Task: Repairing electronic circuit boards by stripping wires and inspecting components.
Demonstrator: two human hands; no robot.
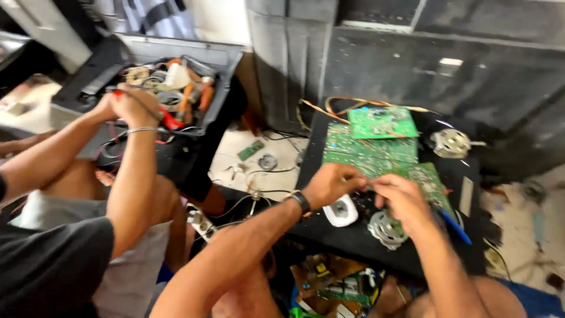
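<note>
Both hands pinch together at the near edge of the green circuit board (376, 154): left hand (331, 184) and right hand (401, 200) each closed on something too small to tell. The board lies flat on the black surface (353, 238), wired and seemingly mid-repair, with a white motor (450, 143) beyond it and a co-worker's hands (130, 106) well left of it

Single head-worn view, angled steeply down and forward, close over the left hand (331, 184) and right hand (402, 202); circuit boards (376, 150) lie just beyond the fingers.
</note>
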